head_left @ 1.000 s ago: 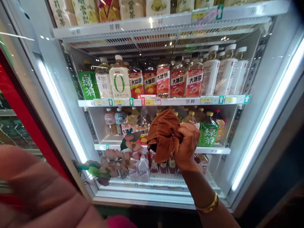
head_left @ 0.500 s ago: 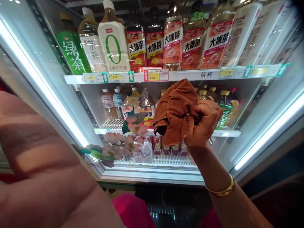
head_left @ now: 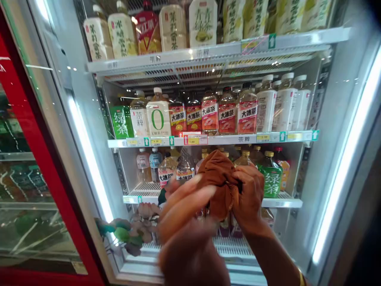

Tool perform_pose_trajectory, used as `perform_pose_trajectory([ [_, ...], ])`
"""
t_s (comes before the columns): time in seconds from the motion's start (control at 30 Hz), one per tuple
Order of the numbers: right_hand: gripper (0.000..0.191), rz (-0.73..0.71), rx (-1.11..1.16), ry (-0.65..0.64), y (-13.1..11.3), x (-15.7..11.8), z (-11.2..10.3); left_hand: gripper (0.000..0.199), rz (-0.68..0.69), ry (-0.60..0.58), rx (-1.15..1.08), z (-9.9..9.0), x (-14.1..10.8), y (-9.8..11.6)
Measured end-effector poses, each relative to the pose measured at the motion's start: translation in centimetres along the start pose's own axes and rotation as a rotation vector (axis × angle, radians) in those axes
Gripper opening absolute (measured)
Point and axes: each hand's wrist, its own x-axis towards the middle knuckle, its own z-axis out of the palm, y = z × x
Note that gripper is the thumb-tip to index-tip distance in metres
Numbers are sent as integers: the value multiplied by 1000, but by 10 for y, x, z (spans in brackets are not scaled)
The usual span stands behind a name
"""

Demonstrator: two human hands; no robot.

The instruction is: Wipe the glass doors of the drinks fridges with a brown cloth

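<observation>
A brown cloth [head_left: 216,174], bunched and hanging, is held up before the glass of a lit drinks cooler. My right hand [head_left: 249,190] is closed around its right side, fingers curled into the fabric. Blurred by motion, my left hand [head_left: 187,222] is just to the left of the cloth, its fingers extended and apart. Its fingertips overlap the cloth's left edge in the picture; whether they touch it I cannot tell. Behind both hands, the lower bottles are partly hidden.
Rows of bottled tea [head_left: 157,117] stand on white shelves [head_left: 220,140]. A flower decal [head_left: 131,234] is at the lower left of the glass. A red door frame [head_left: 56,174] slants down the left side, with another cooler section behind it.
My left hand has moved from close to the camera at the left over to the cloth. The view now takes in more of the cooler, including a higher shelf.
</observation>
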Motion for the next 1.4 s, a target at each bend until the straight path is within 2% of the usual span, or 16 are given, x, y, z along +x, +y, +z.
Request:
perform_pose_trajectory([
  [0.03, 17, 4, 1, 8, 1, 1, -1, 55, 71, -68, 20, 11, 16, -4],
  [0.1, 15, 16, 1, 16, 3, 3, -2, 55, 171, -279, 125, 25, 35, -11],
  [0.17, 15, 13, -14, 6, 6, 4, -4, 63, 181, -454, 237, 31, 39, -18],
  [0.23, 18, -20, -43, -6, 11, 3, -5, 70, 187, -505, 273, 32, 35, -25],
  [0.3, 24, -58, -72, -5, 15, 3, -7, 70, 213, -475, 264, 32, 31, -32],
  [0.4, 34, -47, -119, -8, 20, 5, -9, 68, 224, -360, 223, 33, 30, -38],
  [0.5, 44, 1, -176, -29, 21, 8, -9, 68, 150, -193, 206, 36, 31, -41],
  [0.6, 52, 2, -203, -67, 22, 9, -8, 67, 84, -56, 200, 46, 23, -39],
  [0.67, 54, -15, -207, -87, 23, 8, -8, 67, 103, -61, 183, 56, 10, -34],
  [0.77, 56, -37, -205, -82, 26, 9, -10, 69, 161, -155, 151, 68, -7, -26],
  [0.87, 56, -54, -205, -112, 29, 11, -13, 69, 200, -200, 158, 66, -5, -28],
  [1.0, 62, -50, -219, -139, 32, 11, -15, 68, 77, -34, 221, 50, 20, -40],
  [1.1, 65, -52, -220, -123, 32, 9, -15, 63, 61, 58, 211, 52, 23, -40],
  [1.27, 61, -46, -178, -133, 35, 7, -17, 56, 165, -67, 50, 80, -9, -23],
  [1.33, 59, -47, -151, -133, 36, 7, -18, 55, 208, -110, 18, 83, -11, -22],
  [1.4, 60, -45, -152, -124, 37, 7, -19, 55, 205, -96, 47, 75, -1, -25],
])
